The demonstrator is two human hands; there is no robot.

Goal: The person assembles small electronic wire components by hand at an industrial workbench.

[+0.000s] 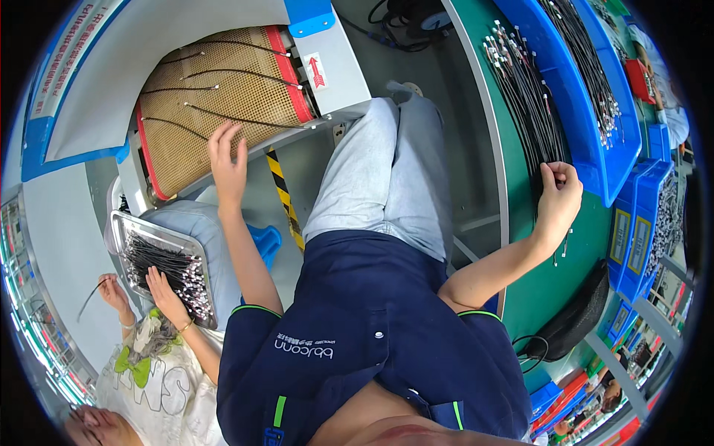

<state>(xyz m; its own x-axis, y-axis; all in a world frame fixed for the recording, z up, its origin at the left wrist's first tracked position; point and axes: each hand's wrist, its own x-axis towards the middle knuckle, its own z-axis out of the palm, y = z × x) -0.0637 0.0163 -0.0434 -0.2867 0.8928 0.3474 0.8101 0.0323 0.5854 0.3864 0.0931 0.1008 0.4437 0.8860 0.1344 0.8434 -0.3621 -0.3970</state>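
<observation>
My left hand [227,165] is over the near edge of a tan mesh conveyor belt [167,162] with red borders. Its fingers are apart, and the fingertips are next to the end of a thin black cable [172,125] lying on the mesh. Several more black cables with small white connectors lie across the belt. To the right, my right hand [559,202] pinches the near end of a bundle of black cables [524,111] on a green tabletop [478,30]. How many strands its fingers hold is hidden.
A blue bin [632,141] with more cables borders the bundle, and stacked blue bins [623,230] stand nearer. A black mesh bag [576,320] lies on the green table. At lower left, a co-worker handles cables beside a metal tray [210,297]. Striped tape [285,197] marks the floor.
</observation>
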